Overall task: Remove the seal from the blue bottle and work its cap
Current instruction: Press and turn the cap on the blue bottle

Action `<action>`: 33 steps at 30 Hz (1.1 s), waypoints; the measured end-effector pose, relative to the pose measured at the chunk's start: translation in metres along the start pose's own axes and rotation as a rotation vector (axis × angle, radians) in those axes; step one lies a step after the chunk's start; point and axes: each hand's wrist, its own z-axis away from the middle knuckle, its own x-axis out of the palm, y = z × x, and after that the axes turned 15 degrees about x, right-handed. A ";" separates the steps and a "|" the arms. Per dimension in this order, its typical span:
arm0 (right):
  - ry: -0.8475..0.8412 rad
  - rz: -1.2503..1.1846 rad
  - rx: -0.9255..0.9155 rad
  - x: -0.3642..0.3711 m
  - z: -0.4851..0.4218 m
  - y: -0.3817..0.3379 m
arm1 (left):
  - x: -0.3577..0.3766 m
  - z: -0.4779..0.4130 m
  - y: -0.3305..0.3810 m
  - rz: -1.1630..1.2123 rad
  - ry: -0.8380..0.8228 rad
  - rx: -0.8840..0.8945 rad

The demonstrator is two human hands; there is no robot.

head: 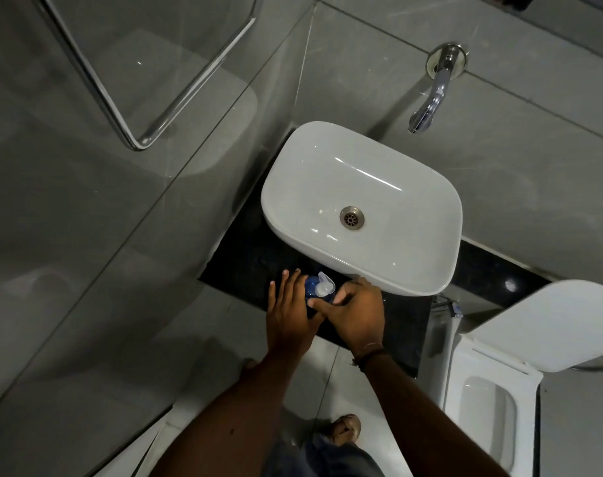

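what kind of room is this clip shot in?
Almost certainly a bathroom: a white countertop basin on a dark counter, a wall-mounted chrome tap above it, and a toilet with its lid raised at the right.

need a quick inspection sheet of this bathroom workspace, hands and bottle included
surface: black stone counter, dark and glossy, under the white basin.
job's things: blue bottle upright at the counter's front edge; clear flip cap stands open; seal not discernible.
clutter: nothing seen.
hands: left hand flat against the bottle's left side, fingers extended; right hand curled at its right side, thumb reaching across the front.
cables: nothing seen.
surroundings: wall tap, glass partition with chrome rail, toilet with lid raised, tiled floor.
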 end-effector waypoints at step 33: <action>-0.085 -0.102 0.039 0.001 0.001 -0.021 | 0.004 -0.001 -0.004 -0.040 -0.043 0.015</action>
